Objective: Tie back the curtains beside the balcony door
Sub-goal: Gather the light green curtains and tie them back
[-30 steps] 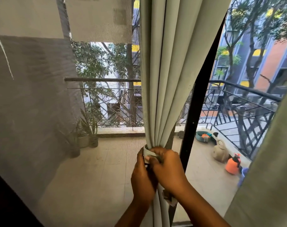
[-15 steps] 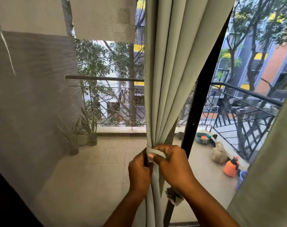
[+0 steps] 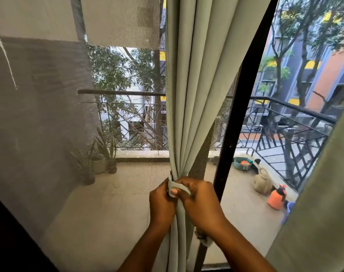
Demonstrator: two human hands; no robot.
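Note:
A pale grey-green curtain [image 3: 194,91] hangs in the middle, gathered into tight folds at waist height. A matching fabric tie-back strap [image 3: 178,187] wraps around the gathered part. My left hand [image 3: 161,203] grips the left end of the strap against the curtain. My right hand [image 3: 199,201] pinches the strap's other end, thumb on top, on the curtain's right side. A frayed bit of cloth [image 3: 203,238] hangs under my right wrist. A second curtain [image 3: 324,203] of the same colour fills the right edge.
A black door frame [image 3: 243,107] stands just right of the gathered curtain. A mesh screen [image 3: 49,124] covers the left side. Beyond lie the balcony floor, potted plants [image 3: 104,154], a railing [image 3: 285,122], a clay jug [image 3: 262,180] and an orange sprayer [image 3: 276,198].
Both hands have shifted slightly along the strap while it stays around the curtain. The view has tipped a little.

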